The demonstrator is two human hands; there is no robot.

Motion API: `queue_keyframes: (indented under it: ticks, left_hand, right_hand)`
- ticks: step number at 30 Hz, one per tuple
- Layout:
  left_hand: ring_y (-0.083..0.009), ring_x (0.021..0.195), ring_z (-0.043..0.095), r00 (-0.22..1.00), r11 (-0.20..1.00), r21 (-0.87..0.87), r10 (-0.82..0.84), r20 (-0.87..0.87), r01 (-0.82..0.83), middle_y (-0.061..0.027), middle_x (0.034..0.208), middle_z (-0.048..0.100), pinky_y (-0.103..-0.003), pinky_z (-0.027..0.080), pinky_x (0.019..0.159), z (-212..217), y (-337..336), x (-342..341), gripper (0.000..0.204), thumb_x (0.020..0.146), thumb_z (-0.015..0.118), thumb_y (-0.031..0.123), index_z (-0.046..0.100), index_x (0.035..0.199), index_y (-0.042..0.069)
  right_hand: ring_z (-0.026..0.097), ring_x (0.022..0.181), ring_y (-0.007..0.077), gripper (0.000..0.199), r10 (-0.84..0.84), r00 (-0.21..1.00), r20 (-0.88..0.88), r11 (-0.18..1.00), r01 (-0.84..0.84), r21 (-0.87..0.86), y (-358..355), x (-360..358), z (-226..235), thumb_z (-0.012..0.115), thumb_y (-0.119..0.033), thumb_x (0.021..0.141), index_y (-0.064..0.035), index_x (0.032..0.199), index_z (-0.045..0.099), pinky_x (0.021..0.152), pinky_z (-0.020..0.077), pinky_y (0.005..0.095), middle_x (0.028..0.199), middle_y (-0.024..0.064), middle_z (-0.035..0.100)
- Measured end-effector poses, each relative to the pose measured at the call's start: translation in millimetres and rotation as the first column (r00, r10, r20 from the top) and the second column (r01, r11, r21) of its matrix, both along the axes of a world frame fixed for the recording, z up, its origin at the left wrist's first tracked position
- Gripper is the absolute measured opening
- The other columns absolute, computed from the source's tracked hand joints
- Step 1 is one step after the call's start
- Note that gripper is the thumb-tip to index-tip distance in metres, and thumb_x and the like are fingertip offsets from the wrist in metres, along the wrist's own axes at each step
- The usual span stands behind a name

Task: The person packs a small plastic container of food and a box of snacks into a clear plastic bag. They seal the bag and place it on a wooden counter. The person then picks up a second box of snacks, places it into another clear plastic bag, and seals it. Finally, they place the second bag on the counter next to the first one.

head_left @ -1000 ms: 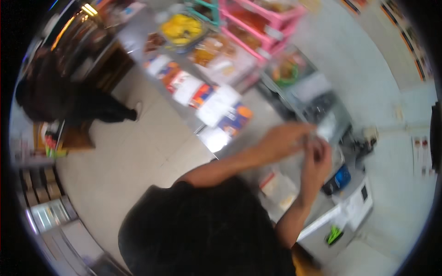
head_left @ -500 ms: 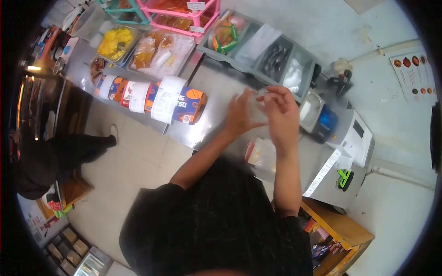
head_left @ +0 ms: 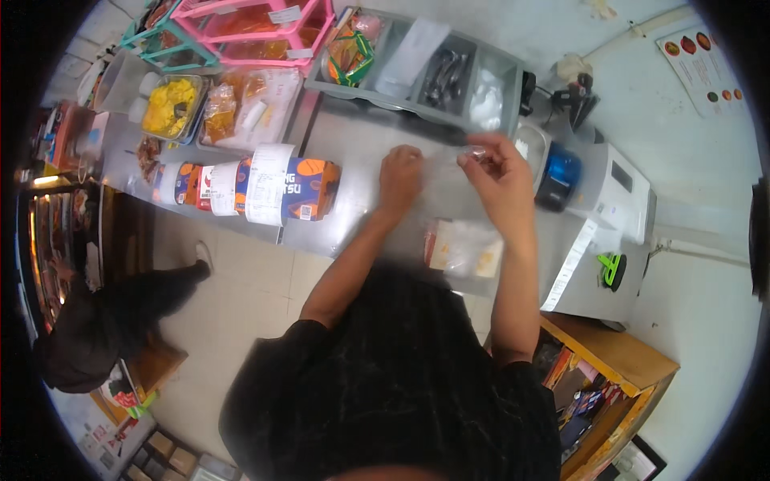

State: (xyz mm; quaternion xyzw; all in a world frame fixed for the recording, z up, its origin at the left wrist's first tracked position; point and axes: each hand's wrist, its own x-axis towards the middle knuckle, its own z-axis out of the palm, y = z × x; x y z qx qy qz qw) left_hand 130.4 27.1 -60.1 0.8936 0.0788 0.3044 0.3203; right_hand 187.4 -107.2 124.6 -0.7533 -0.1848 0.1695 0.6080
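Above the steel counter [head_left: 353, 148] my right hand [head_left: 507, 178] pinches a small clear piece of plastic film [head_left: 475, 150] between thumb and fingers. Facing it on the left is my left hand [head_left: 399, 178], fingers curled in. A faint see-through blur lies between the two hands, and whatever the left fingers hold does not show. Just below my hands, near the counter's front edge, a clear plastic packet [head_left: 467, 250] with red and yellow marks lies flat. Boxes with blue and orange print [head_left: 314, 186], wrapped in white paper slips [head_left: 271, 183], stand in a row left of my left hand.
A grey divided bin [head_left: 385, 103] with packets, black items and white items stands behind my hands. Pink racks [head_left: 249, 36], a tub of yellow food [head_left: 170, 108] and a blue-and-white device [head_left: 559, 176] line the counter. Another person [head_left: 104, 313] is at the left.
My hands have moved apart, and the left fingers, spread before, are now curled. The right fingers have closed to a pinch. The whole view has shifted slightly.
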Motion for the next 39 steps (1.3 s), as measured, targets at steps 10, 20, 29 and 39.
queue_keyframes:
  ticks: [10,20,29,39]
  left_hand:
    - [-0.0221,0.109,0.056,0.989,0.989,0.011,-0.150,-0.014,0.150,-0.0058,0.106,0.062,-0.043,0.035,0.101,-4,-18,6,0.026,0.072,0.067,0.014,0.063,0.098,0.008]
    - [-0.0268,0.107,0.057,0.941,0.946,-0.046,-0.323,-0.098,0.320,-0.0091,0.106,0.064,-0.043,0.037,0.099,-18,-55,20,0.034,0.071,0.071,0.017,0.063,0.102,0.007]
    - [-0.0336,0.101,0.057,0.939,0.945,-0.157,-0.311,-0.145,0.288,-0.0129,0.102,0.064,-0.046,0.042,0.089,-17,-78,25,0.032,0.067,0.075,0.014,0.065,0.097,0.007]
    - [-0.0318,0.095,0.060,0.974,0.956,-0.212,-0.172,0.149,0.202,-0.0149,0.091,0.063,-0.039,0.043,0.091,100,-120,20,0.034,0.077,0.073,0.014,0.062,0.107,0.004]
  right_hand:
    - [0.058,0.084,0.0082,0.023,-0.046,0.997,0.056,0.986,0.037,0.164,-20,-8,-6,0.062,0.002,0.086,-0.0002,0.109,0.059,0.080,0.0461,0.0232,0.091,0.0033,0.062]
    - [0.058,0.084,0.0094,0.029,-0.060,0.998,0.014,0.998,0.060,0.037,-71,11,10,0.057,0.001,0.089,-0.0002,0.118,0.055,0.076,0.0458,0.0217,0.096,0.0060,0.063]
    - [0.059,0.092,0.0114,0.037,-0.134,0.989,-0.064,0.982,0.142,0.128,-127,17,-32,0.064,-0.009,0.090,-0.0017,0.124,0.054,0.076,0.0475,0.0236,0.112,0.0082,0.062]
    - [0.064,0.082,0.0183,0.008,-0.147,0.720,0.679,0.923,0.346,-0.166,-113,20,-35,0.062,-0.009,0.088,-0.0007,0.089,0.059,0.071,0.0494,0.0318,0.093,0.0129,0.064]
